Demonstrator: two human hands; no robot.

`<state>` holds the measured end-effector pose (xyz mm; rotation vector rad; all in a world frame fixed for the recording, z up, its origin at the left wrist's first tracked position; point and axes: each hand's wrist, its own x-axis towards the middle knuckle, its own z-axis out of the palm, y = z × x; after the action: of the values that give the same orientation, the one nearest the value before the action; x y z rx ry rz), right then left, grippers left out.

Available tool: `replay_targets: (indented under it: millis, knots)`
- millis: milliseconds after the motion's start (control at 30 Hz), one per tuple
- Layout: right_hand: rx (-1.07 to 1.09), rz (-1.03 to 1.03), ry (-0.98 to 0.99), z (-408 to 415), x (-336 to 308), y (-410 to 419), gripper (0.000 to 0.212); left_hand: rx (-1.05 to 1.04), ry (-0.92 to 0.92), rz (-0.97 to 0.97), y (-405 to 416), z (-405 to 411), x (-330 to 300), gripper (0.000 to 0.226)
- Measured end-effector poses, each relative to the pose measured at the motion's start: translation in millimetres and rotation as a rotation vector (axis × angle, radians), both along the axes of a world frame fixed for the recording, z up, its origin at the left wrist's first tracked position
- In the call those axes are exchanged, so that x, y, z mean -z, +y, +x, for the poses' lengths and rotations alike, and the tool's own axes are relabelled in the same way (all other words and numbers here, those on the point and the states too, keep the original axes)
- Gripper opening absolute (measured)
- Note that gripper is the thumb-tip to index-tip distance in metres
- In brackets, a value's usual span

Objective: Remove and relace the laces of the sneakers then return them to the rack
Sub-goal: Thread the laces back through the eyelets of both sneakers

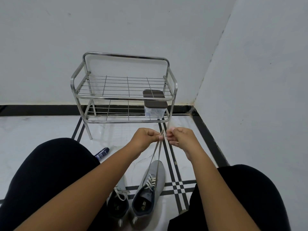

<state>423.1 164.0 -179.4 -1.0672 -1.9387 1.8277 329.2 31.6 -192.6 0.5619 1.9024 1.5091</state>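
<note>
Head view shows me both hands raised in front of the rack [124,88], and I read this as the closing stretch on one shoe. My left hand [145,137] pinches one end of the lace [155,157] and my right hand [180,136] pinches the other, the two ends drawn up taut and brought together just beside each other, as if to even them out. Both strands run down to the right sneaker [147,192], which stands on the floor [41,129] between my knees with its crossings already threaded up the eyelets. I judge that shoe relaced but not yet tied. The left sneaker [117,204] sits touching or just beside it, partly hidden under my left forearm; it carries a lace too, loosely knotted, though I cannot tell whether that one has been redone. Neither shoe is back on the rack, whose upper shelf holds none and whose lower shelf carries only a lidded container [155,107] at its right end. So tying off and shelving both shoes are left. A small dark bottle [102,153] lies on the floor by my left knee.
</note>
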Motion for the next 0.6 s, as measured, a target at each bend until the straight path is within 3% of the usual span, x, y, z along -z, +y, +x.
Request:
replay_targets:
  millis: [67,100,200,300,433,533,600]
  knots:
    - [0.137,-0.084,-0.179,2.0,29.5,-0.2,0.016,-0.006,-0.005,0.000,1.9,1.0,0.8,0.014]
    - [0.120,-0.011,-0.332,3.9,50.4,-3.9,0.017,-0.009,-0.012,0.004,2.0,1.4,0.8,0.015]
    - [-0.067,0.197,-0.716,16.8,116.4,-47.4,0.030,-0.018,-0.037,0.010,2.8,2.0,1.4,0.015]
    - [-0.194,0.083,-0.903,38.0,176.0,-106.4,0.046,-0.038,-0.044,0.016,1.6,0.7,2.1,0.015]
    - [-0.351,-0.268,-0.896,54.5,226.4,-139.9,0.060,-0.051,-0.056,0.025,0.9,-1.9,3.7,0.015]
    - [-0.163,-0.242,-0.905,54.8,228.1,-127.7,0.064,-0.067,-0.063,0.028,0.0,-4.9,5.0,0.012]
    - [-0.124,-0.183,-0.931,49.5,232.6,-117.2,0.056,-0.076,-0.070,0.031,-0.6,-8.4,5.7,0.014]
